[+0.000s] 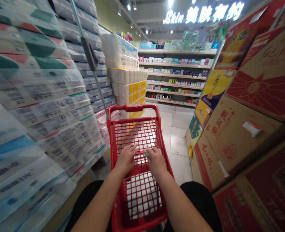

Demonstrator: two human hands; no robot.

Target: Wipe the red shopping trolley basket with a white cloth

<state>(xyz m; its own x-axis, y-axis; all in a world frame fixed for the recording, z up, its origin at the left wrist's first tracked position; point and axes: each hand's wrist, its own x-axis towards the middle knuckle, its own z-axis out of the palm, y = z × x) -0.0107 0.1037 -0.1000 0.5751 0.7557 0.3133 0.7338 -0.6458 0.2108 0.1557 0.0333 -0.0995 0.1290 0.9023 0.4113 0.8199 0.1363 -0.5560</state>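
Observation:
A red plastic shopping cart (165, 162) with grid panels stands right in front of me, between my knees. Over its grid hovers my left hand (126, 158), its fingers apart and reaching forward, with nothing seen in them. Beside it, my right hand (156, 161) has its thumb and fingers closed on a small pale, crumpled-looking piece (146, 153); its kind is too small to tell. Whether either hand touches the grid is unclear. A thin metal pole (100, 91) with a grey clip rises from the cart's far left corner.
Packs of paper tissue (57, 106) are stacked high on the left, with toilet roll packs (125, 77) beyond. Cardboard boxes (227, 129) line the right side. Between them runs a tiled aisle (178, 141) to shelves (176, 64) of small boxed goods under a lit sign.

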